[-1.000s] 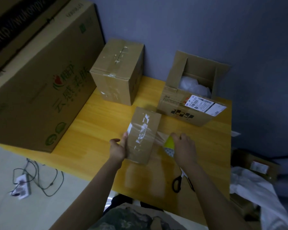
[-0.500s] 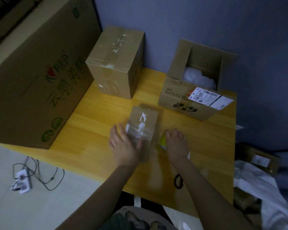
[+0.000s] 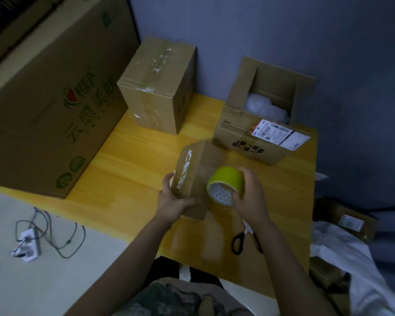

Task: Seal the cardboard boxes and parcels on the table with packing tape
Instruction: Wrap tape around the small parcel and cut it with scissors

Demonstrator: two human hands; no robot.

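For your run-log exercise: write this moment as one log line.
left hand: grips small box | right hand: grips tape roll | scissors: on table | labelled box: open

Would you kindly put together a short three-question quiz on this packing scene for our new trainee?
1. True or false: the scissors lie on the table, in neither hand.
2. What does the right hand grip? A) the yellow-green tape roll B) a marker C) a knife
3. Which hand holds the small box?

Key: 1 true; 2 A; 3 the left hand.
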